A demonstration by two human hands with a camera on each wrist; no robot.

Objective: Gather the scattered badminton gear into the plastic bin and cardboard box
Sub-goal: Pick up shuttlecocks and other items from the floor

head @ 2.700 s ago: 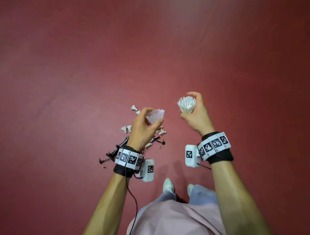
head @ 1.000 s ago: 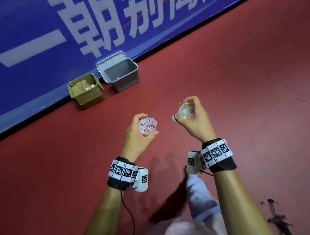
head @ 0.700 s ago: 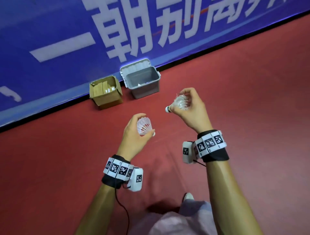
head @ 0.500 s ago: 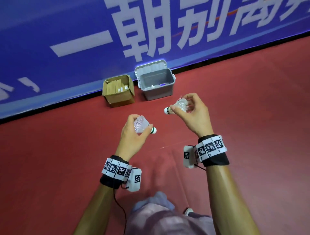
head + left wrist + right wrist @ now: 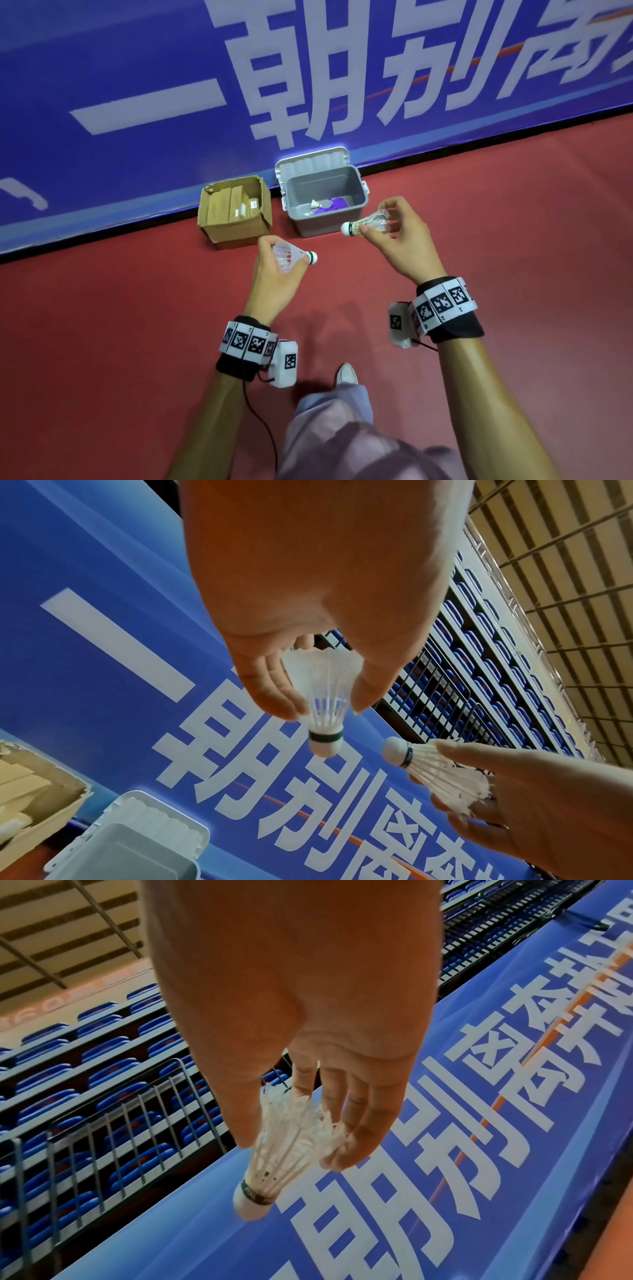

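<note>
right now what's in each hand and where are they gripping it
The left hand pinches a plastic shuttlecock by its skirt, cork free. The right hand holds a worn feather shuttlecock by its feathers, cork free.

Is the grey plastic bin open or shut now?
Open. The plastic bin has its lid tipped back against the blue banner, and a shuttlecock shows inside.

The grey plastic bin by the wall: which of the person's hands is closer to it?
Right. The right hand holds its shuttlecock just beside the grey plastic bin, at its front right corner. The left hand is lower, before the gap between bin and cardboard box.
</note>
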